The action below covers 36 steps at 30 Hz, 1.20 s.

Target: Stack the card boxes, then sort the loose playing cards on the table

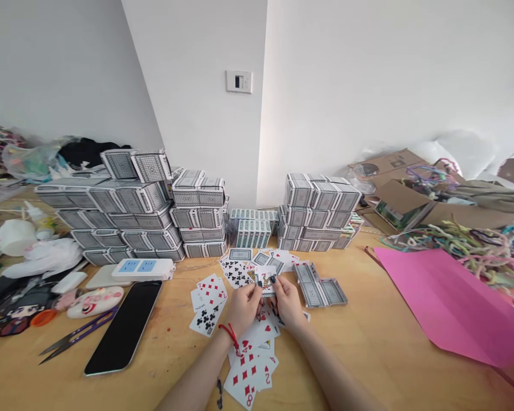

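Note:
My left hand (pixel 246 302) and my right hand (pixel 288 299) meet at the middle of the table, fingers pinched on the two sides of a playing card (pixel 266 279) with a red figure on it. Whether more cards lie behind it, I cannot tell. Beneath and around my hands spread loose face-up cards, among them an eight of diamonds (pixel 244 374) near the front and a ten of clubs (pixel 206 319) to the left. A few cards behind lie face down (pixel 240 255). Right of my right hand rests an opened grey patterned card box (pixel 321 288).
Stacked card boxes (pixel 124 197) fill the back left, with another stack (pixel 319 205) at the back right. A phone (pixel 124 328), thread snips (pixel 79 337) and a white power strip (pixel 143 269) lie left. Pink paper (pixel 458 302) and tangled yarn (pixel 466 251) lie right.

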### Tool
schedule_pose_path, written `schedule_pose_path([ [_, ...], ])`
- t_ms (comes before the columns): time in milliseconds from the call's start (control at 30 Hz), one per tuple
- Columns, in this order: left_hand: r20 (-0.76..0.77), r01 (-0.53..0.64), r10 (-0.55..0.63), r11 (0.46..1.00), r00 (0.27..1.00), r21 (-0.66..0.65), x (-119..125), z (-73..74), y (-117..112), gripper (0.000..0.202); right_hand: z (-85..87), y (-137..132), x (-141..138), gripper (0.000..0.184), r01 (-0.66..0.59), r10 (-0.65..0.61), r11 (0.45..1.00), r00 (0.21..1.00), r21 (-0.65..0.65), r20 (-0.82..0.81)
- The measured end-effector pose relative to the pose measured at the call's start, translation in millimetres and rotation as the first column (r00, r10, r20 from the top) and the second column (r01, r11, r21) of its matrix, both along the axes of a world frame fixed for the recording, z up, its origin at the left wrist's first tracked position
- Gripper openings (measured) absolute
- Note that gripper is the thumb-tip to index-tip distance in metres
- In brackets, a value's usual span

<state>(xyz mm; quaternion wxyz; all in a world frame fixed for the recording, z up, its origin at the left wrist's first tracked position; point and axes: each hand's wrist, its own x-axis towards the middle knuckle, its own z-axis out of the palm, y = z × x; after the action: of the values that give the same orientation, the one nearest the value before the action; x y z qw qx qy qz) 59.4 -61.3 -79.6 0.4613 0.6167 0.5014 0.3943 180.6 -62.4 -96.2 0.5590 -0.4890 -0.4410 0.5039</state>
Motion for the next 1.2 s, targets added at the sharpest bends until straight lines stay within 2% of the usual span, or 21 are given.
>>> schedule_pose_path([
  [100,0.031,-0.027,0.028,0.999,0.999,-0.032,0,0.6,2,0.032,0.2,-1,-2,0.037,0.02,-0.021,1.0,1.0,0.014,0.018],
  [200,-0.067,-0.072,0.074,0.997,0.995,0.025,-1,0.4,3,0.032,1.4,-4,-5,0.036,-0.03,0.03,1.0,0.999,-0.001,0.031],
  [267,-0.149,-0.06,0.071,0.995,0.986,0.076,-2,-0.7,3,0.033,2.4,-5,-6,0.035,-0.033,0.034,0.999,0.998,-0.021,0.054],
  [367,-0.239,-0.017,0.049,0.991,0.97,0.133,-1,-3.1,3,0.034,2.5,-5,-6,0.034,0.057,-0.061,0.998,0.99,0.032,0.13],
  [467,-0.265,0.009,0.03,0.989,0.964,0.147,0,-4.6,2,0.035,0.1,-4,-3,0.034,0.128,-0.149,0.985,0.972,0.118,0.184],
  [633,-0.152,-0.016,0.036,0.991,0.988,0.129,-1,-3.1,1,0.036,-3.4,-2,0,0.034,0.131,-0.155,0.982,0.971,0.136,0.183],
  [800,0.013,0.007,-0.007,1.0,1.0,-0.013,-2,-4.9,3,0.019,0.6,-3,-2,0.033,0.118,-0.152,0.982,0.956,0.145,0.252],
  [867,0.034,0.0,0.0,1.0,0.999,-0.019,-3,-7.0,4,0.018,1.8,-4,-4,0.032,0.117,-0.152,0.982,0.954,0.146,0.259],
  [1000,0.052,-0.066,0.064,0.997,0.997,0.039,-4,-9.9,7,0.02,-1.0,-6,-6,0.029,0.058,-0.076,0.993,0.98,0.099,0.185],
  [1133,0.146,-0.005,0.013,0.998,0.989,-0.057,-4,-10.3,8,0.021,-7.5,-3,-3,0.024,-0.01,0.008,0.999,0.998,0.036,0.061],
  [1200,0.14,-0.029,0.031,0.999,0.99,-0.016,-5,-10.4,8,0.022,-9.8,-1,-1,0.024,-0.013,0.012,0.999,1.0,0.034,0.017],
])
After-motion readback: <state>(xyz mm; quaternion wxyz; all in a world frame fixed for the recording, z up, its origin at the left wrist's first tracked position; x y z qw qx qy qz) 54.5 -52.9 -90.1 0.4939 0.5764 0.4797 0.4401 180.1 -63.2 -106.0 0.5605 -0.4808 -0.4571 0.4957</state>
